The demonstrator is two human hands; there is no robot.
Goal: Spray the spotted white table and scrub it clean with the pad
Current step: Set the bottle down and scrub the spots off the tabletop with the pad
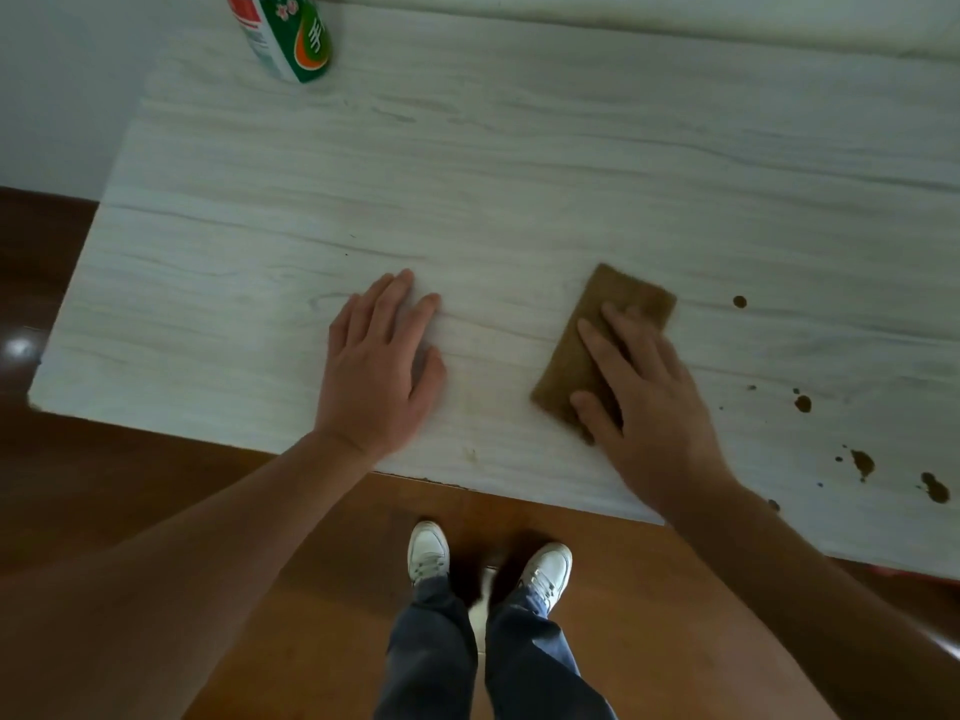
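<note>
- The white wood-grain table runs across the view, with brown wooden floor below its near edge.
- A green, white and red spray bottle stands at the far left corner of the table, its top cut off by the frame.
- The left hand lies flat on the bare table near the front edge, fingers straight and close together, holding nothing.
- The brown scrubbing pad lies flat on the table just right of the left hand.
- The right hand presses on the pad with straight, spread fingers covering its right half.
- Brown spots dot the table right of the pad, toward the front edge.
- White sneakers and blue jeans show below the table edge.
</note>
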